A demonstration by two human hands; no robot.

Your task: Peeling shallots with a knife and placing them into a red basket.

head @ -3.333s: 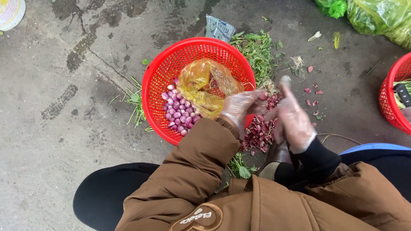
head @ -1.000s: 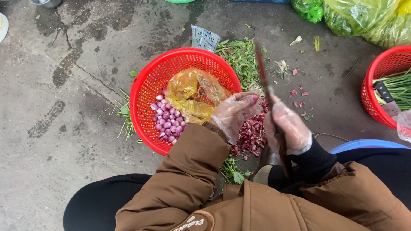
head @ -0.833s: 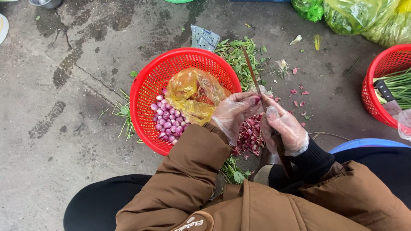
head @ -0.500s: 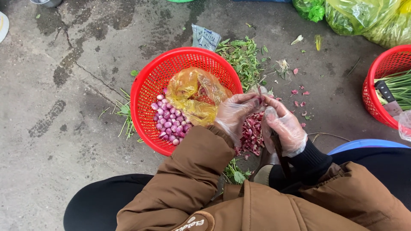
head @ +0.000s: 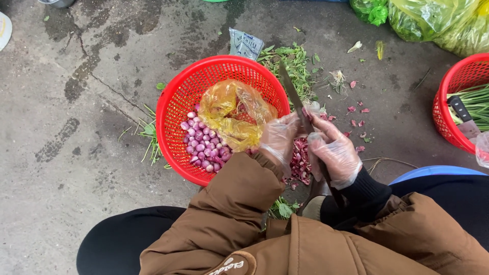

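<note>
- The left hand, in a thin clear glove, has its fingers curled narrowly around something small. It is probably a shallot, but the thing itself is hidden behind the fingertips.
- The right hand, gloved the same way, is closed around the handle of a knife. The thumb and forefinger press close to where the blade begins.
- The knife's long axis runs from the right hand up and slightly to the left. Its tip points far, over the rim of the red basket.
- The two hands meet fingertip to fingertip, with the blade's base lying just right of the left fingers. The left hand is the nearer of the two to the basket.
- Directly below the hands, a heap of reddish peels lies on the concrete ground.
- Left of the hands, the basket holds peeled purple shallots and a crumpled yellow plastic bag.
- Beyond the basket lie green trimmings and a small printed packet.
- At the far right, a second red basket holds green stalks and another knife.
</note>
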